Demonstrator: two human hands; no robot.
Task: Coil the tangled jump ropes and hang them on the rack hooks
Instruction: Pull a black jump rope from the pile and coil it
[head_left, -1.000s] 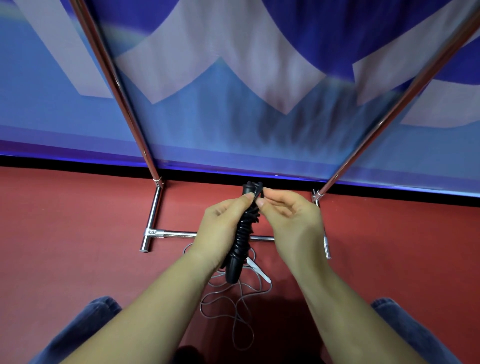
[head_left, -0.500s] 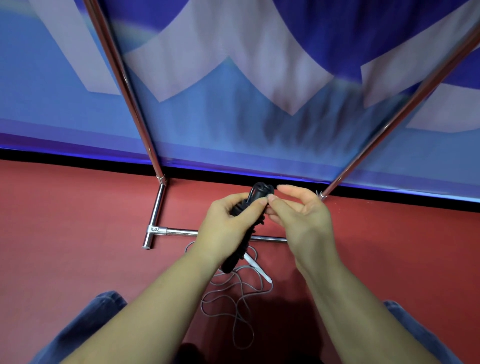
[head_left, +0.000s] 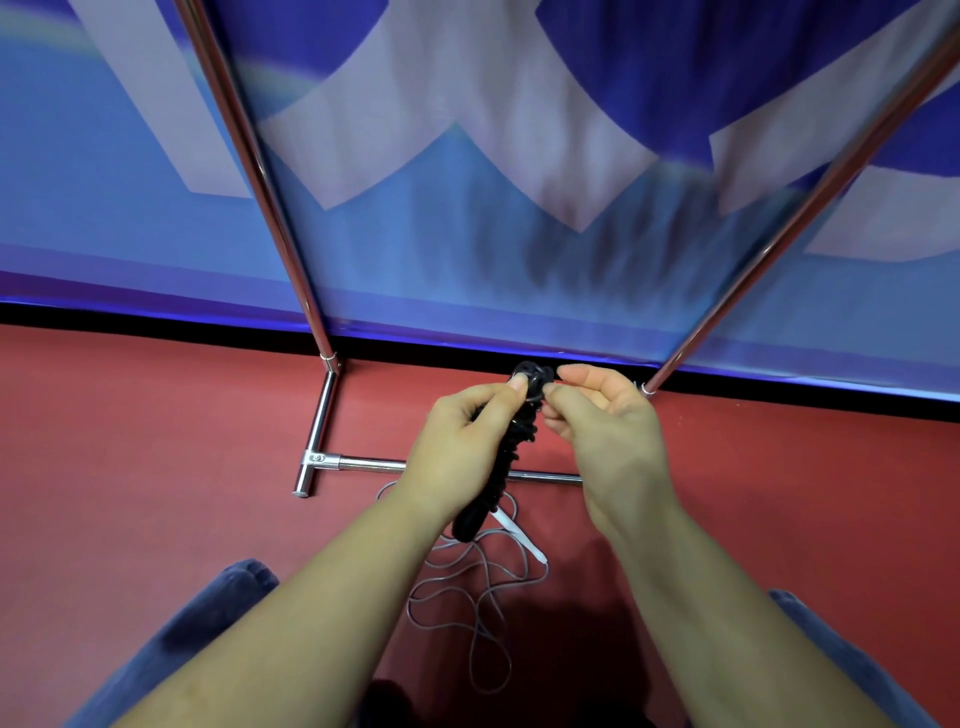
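Observation:
A black jump rope (head_left: 500, 470), wound tightly round its handles into a long bundle, hangs between my hands above the red floor. My left hand (head_left: 462, 447) grips the bundle's upper part, thumb pressed near the top. My right hand (head_left: 602, 421) pinches the rope's end at the top of the bundle. On the floor below lies a second rope, a thin grey tangled cord (head_left: 467, 582) with a white handle (head_left: 519, 535). The chrome rack (head_left: 322, 415) stands behind, its two uprights rising out of view; no hooks show.
The rack's base bar (head_left: 371, 463) runs across the floor under my hands. A blue and white banner wall (head_left: 467, 182) stands right behind the rack. My knees in blue trousers (head_left: 208, 613) frame the grey cord at the bottom.
The bundle has tilted, its top shifted slightly right, and both hands have closed in on its top end. The view has shifted a little.

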